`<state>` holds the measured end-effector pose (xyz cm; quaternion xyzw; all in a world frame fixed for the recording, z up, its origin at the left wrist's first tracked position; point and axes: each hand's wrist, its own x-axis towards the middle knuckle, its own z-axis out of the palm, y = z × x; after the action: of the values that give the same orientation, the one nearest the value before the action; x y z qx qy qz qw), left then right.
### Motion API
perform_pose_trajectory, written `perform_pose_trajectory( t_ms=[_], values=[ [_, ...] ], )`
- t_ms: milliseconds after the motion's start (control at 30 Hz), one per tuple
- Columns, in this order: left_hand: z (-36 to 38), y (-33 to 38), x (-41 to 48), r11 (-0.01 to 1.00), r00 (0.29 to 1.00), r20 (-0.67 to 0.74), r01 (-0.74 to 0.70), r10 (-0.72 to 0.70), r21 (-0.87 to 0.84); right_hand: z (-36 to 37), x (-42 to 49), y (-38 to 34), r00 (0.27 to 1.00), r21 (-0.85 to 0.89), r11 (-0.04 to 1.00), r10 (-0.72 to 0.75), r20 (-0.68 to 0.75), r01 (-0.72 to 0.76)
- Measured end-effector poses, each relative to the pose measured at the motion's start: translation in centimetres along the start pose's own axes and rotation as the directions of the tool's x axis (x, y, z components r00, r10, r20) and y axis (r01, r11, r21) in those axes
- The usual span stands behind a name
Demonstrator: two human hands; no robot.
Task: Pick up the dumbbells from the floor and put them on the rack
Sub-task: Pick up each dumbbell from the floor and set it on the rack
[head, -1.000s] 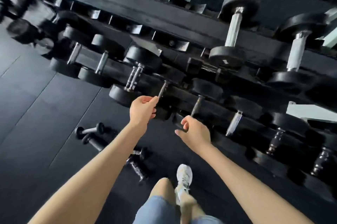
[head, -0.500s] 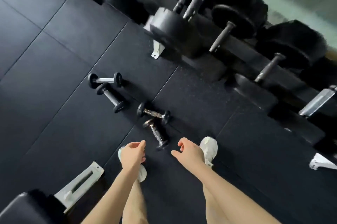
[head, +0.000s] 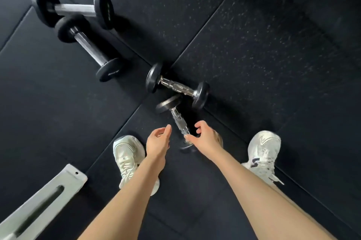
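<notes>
Dumbbell [head: 176, 116] lies between open left hand [head: 157, 140] and right hand [head: 205, 137].

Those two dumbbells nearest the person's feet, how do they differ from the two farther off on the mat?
The near pair have short, shiny, ridged chrome handles and small heads; the far pair have longer, plain matt handles and larger heads. One near dumbbell lies between both open hands, left hand and right hand; no hand is near the far pair. Both pairs lie on the black floor mat, each forming a rough T.
</notes>
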<state>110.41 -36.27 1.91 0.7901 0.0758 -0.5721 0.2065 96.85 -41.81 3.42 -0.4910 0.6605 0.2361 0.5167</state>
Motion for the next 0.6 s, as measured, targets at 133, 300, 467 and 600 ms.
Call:
perform_pose_trajectory(
  t_ms=[133,300,467,600],
  values=[
    [2.2,-1.2,5.7,0.999,0.999,0.042,-0.002,0.003,-0.045,2.3,5.4,1.0,0.999,-0.047,0.999,-0.004,0.052,0.007],
    [4.6,-1.5,9.0,0.988,0.984,0.176,0.008,0.020,-0.154,4.4,9.3,2.0,0.985,-0.089,0.996,0.027,0.172,-0.012],
    [5.0,-0.8,7.9,0.982,0.985,0.170,0.045,-0.013,-0.185,4.8,8.7,2.1,0.978,-0.003,0.999,0.040,0.204,-0.040],
    [4.6,0.3,3.7,0.984,0.986,0.162,0.053,-0.025,-0.168,3.4,5.0,2.3,0.981,0.035,0.999,0.029,0.194,-0.037]
  ],
)
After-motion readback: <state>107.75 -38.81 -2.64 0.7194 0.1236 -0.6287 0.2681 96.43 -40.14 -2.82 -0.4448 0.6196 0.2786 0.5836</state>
